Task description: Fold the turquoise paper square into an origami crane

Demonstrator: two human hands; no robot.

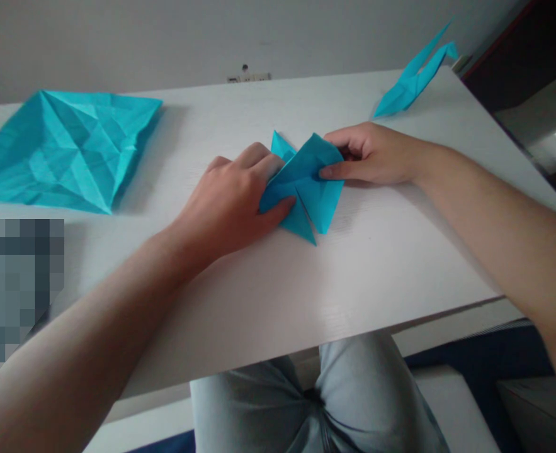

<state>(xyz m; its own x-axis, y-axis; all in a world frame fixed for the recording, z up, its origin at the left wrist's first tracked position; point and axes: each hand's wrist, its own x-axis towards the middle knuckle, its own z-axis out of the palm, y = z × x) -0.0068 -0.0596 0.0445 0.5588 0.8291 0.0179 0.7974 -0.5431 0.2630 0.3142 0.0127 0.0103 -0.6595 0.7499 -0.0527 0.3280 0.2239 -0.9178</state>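
A partly folded piece of turquoise origami paper [310, 173] is held between both hands just over the middle of the table. My left hand [247, 189] grips its left side, thumb on the near face and fingers behind or inside a fold. At the upper right edge, my right hand [363, 154] pinches the paper with the thumb in front and the fingers behind. Two pointed flaps hang toward me with a narrow slit between them, and another point sticks up behind my left fingers. The fingertips behind the paper are hidden.
A creased, unfolded turquoise sheet [77, 151] lies at the left of the white table [259, 302]. A finished turquoise paper crane [407, 85] sits at the far right corner. Behind the table is a wall with a socket strip [249, 78]. A pixelated patch covers the left edge.
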